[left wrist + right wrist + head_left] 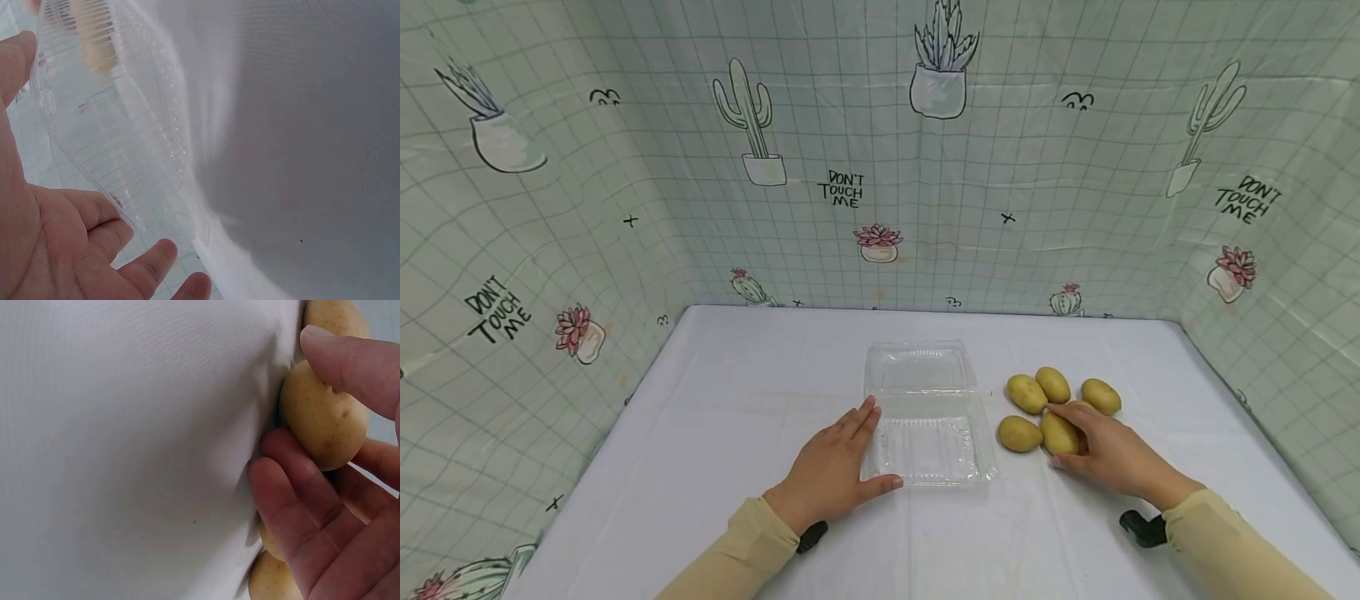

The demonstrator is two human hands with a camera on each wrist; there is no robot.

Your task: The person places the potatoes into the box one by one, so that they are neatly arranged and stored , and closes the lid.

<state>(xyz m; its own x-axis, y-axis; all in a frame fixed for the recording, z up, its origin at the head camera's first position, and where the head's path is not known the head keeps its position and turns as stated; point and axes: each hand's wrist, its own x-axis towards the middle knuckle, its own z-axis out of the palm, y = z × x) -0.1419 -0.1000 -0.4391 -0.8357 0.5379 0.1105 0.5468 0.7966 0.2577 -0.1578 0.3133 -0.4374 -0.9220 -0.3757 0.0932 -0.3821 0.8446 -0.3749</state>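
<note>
A clear plastic clamshell container (925, 454) lies opened out on the white table, its lid (921, 367) folded back away from me. My left hand (827, 471) rests at the container's left side, fingers extended along the edge and thumb at the near corner. In the left wrist view, the fingertips and thumb meet the clear rim (72, 164). To the right, my right hand (1108, 458) holds a yellow potato (1060, 434) between thumb and fingers. The right wrist view shows this potato (325, 419) with the thumb on one side and fingers curled on the other.
Several other potatoes cluster round the right hand, including one on the left (1019, 434), two behind (1026, 393) and one farther right (1101, 396). A grid-patterned cloth with cactus drawings (880, 167) walls the table at the back and sides.
</note>
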